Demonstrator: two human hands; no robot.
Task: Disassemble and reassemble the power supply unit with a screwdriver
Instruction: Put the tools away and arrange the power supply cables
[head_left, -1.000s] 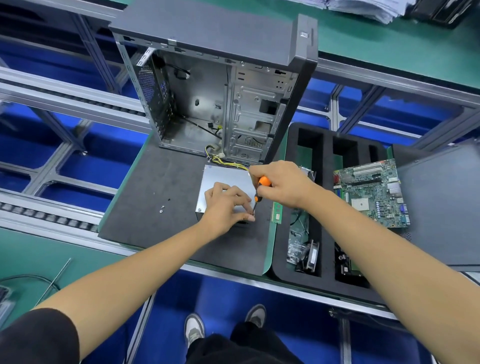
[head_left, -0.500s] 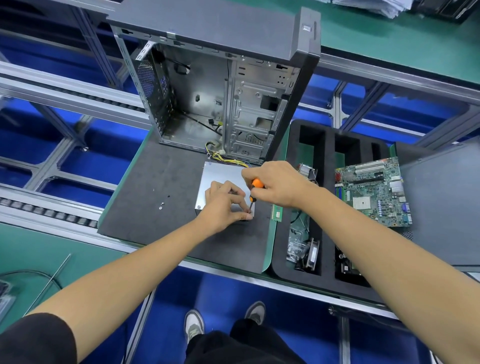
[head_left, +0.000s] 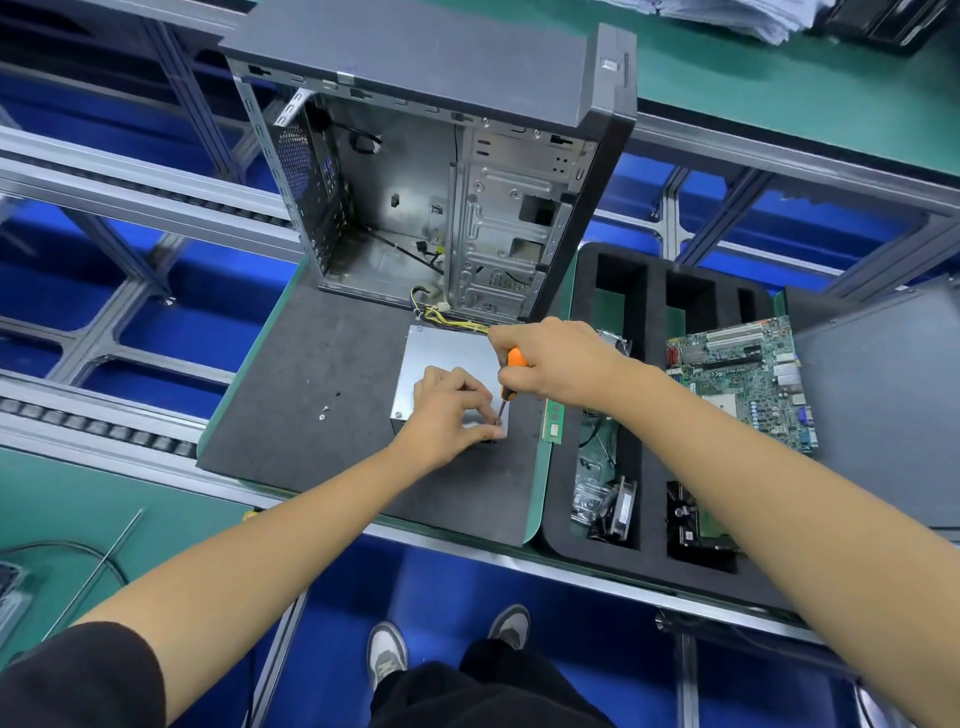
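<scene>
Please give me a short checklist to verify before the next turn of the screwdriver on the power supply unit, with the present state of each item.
1. Screwdriver gripped firmly in the right hand: ok.
2. Left hand steadies the power supply unit and its fingertips guide the shaft: ok.
3. Tip seated in the screw head at the near right corner: cannot tell, fingers hide it.
4. Unit lies flat on the dark mat: ok.
5. Loose screws lie on the mat, left of the unit and apart from it: ok.
6. Yellow cable bundle lies at the unit's far edge, away from the tool: ok.
</scene>
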